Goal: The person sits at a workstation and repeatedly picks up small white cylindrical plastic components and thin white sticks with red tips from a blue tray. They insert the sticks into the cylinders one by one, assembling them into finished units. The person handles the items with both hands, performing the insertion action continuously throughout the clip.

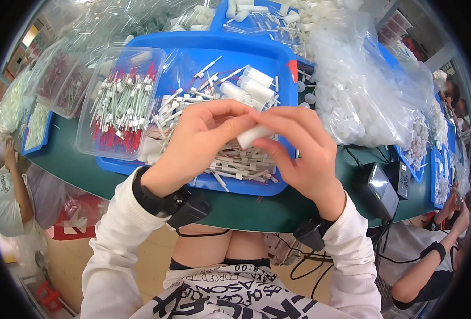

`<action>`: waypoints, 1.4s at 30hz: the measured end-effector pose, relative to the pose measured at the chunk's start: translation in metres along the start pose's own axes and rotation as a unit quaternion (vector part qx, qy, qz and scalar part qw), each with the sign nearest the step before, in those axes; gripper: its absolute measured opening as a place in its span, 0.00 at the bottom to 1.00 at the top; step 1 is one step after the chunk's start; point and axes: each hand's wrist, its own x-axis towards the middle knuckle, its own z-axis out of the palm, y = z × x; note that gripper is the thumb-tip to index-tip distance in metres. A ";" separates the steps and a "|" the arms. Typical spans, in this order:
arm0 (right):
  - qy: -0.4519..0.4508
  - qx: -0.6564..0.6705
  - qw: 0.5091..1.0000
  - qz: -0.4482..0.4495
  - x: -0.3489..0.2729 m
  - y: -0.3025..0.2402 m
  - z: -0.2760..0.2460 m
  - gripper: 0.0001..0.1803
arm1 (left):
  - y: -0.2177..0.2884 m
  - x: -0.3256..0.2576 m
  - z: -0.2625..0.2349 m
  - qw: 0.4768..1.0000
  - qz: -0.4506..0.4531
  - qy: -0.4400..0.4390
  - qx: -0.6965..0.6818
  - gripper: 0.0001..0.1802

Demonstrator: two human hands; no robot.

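Note:
Over the front of a blue tray point(193, 45), my two hands meet at a short white cylinder point(250, 137). My right hand point(307, 146) is curled round it, with the thumb below and the fingers across its top. The fingertips of my left hand point(201, 133) are pinched together at the cylinder's far side; what they hold there is hidden. Beneath my hands lie many thin white sticks point(241, 165) with small white pieces and reddish wires. Several larger white cylinders point(257, 85) rest at the tray's right side.
A clear plastic box point(121, 103) of white-and-red sticks overlaps the tray's left side. To the right stand a bulging clear bag point(352, 95) of white pieces and a black device point(376, 189) with cables on the green table point(235, 210). Other people work at both sides.

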 end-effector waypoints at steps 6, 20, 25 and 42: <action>0.033 0.056 0.994 0.083 0.004 0.003 -0.014 0.16 | 0.005 0.000 0.002 0.994 0.074 0.085 0.002 0.14; 0.045 0.360 0.912 0.193 0.003 0.015 -0.030 0.14 | 0.010 -0.002 -0.002 0.982 0.162 0.086 -0.042 0.14; 0.011 0.328 0.933 0.147 0.001 0.015 -0.027 0.14 | 0.007 -0.001 0.000 0.977 0.200 0.070 0.024 0.14; 0.011 0.284 0.953 0.109 0.003 0.005 -0.023 0.18 | 0.016 -0.003 0.002 0.983 0.137 0.095 0.075 0.21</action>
